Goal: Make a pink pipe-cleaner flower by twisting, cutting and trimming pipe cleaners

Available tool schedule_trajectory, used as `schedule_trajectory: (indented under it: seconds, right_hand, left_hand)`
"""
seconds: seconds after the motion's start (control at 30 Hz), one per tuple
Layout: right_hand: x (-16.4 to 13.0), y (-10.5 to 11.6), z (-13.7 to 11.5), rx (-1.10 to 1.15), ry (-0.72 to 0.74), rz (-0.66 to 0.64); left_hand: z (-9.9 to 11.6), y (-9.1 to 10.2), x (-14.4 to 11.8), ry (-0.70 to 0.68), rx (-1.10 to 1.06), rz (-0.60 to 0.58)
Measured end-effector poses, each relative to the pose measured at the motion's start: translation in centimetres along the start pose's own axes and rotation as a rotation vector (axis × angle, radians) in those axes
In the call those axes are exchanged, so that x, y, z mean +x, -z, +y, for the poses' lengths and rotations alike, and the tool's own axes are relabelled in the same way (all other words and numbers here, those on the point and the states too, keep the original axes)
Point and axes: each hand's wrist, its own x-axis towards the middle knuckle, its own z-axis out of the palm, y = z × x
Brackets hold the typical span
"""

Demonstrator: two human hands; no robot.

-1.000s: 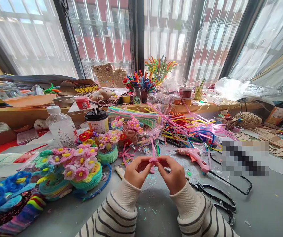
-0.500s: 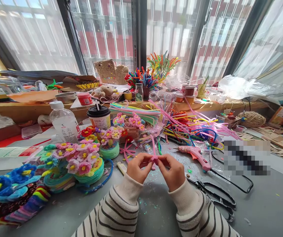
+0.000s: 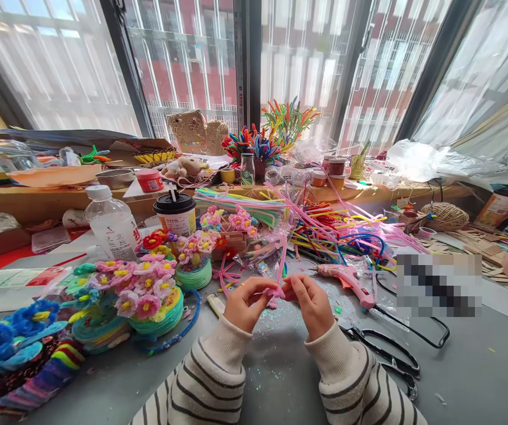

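Note:
My left hand [image 3: 245, 304] and my right hand [image 3: 311, 304] meet over the grey table [image 3: 479, 366], both pinching a small pink pipe cleaner piece [image 3: 275, 293] between thumb and fingers. A longer pink strand rises from it toward the pile behind. Both wrists wear striped sleeves. Small baskets of pink pipe-cleaner flowers [image 3: 147, 295] stand just left of my left hand.
A pink glue gun [image 3: 346, 280] and black scissors [image 3: 386, 354] lie right of my hands. A heap of coloured pipe cleaners [image 3: 337, 230], a lidded cup [image 3: 174, 213], a plastic bottle [image 3: 111, 224] and blue flowers [image 3: 10, 336] crowd the table. Twine ball [image 3: 445, 215] far right.
My hands have kept twisting the pink piece, shifting slightly; the strand above it now leans right. The view has wobbled a little.

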Motion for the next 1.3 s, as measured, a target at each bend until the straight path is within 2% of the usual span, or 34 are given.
schedule_trajectory:
  seconds: [0.13,0.27,0.4,0.57,0.63,0.67,0.77,0.83,0.9,0.97,1.03,1.13,1.3]
  right_hand:
    - [0.6,0.4,0.4,0.087,-0.098,-0.043]
    - [0.7,0.6,0.8,0.168,-0.162,-0.027]
    - [0.6,0.4,1.2,0.152,-0.185,-0.014]
    - [0.9,0.5,1.3,0.108,-0.177,-0.045]
    - [1.1,0.9,1.1,0.031,-0.150,-0.040]
    - [1.2,1.2,0.9,-0.046,-0.112,0.005]
    - [1.4,1.6,0.7,-0.474,0.093,0.119]
    - [1.7,1.2,0.7,-0.838,0.212,0.086]
    - [2.0,0.2,0.7,-1.122,0.241,0.021]
    - [2.5,-1.1,0.7,-1.326,0.179,-0.016]
    - [3.1,-2.3,0.6,-1.445,0.011,-0.041]
    - [3.8,-3.1,0.3,-1.468,-0.120,-0.057]
    - [4.2,-2.8,0.1,-1.452,-0.231,-0.143]
  left_hand:
    - [0.7,0.0,-0.3,0.019,-0.032,-0.185]
    - [1.4,-0.1,-0.6,0.052,-0.052,-0.333]
    - [2.2,-0.2,-0.5,0.043,0.062,-0.377]
    - [1.8,0.1,-0.1,0.024,0.198,-0.296]
    - [1.3,0.3,0.1,0.035,0.222,-0.183]
    - [1.0,0.4,0.2,0.041,0.235,-0.124]
    - [0.2,0.8,0.4,0.064,0.264,0.071]
    - [-0.1,1.0,0.5,0.069,0.265,0.175]
    - [-0.4,1.1,0.6,0.062,0.257,0.247]
    - [-0.6,1.1,0.6,0.056,0.234,0.293]
    - [-0.7,1.0,0.6,0.063,0.197,0.303]
    - [-0.8,0.8,0.5,0.085,0.147,0.260]
    - [-0.8,0.5,0.4,0.064,0.165,0.233]
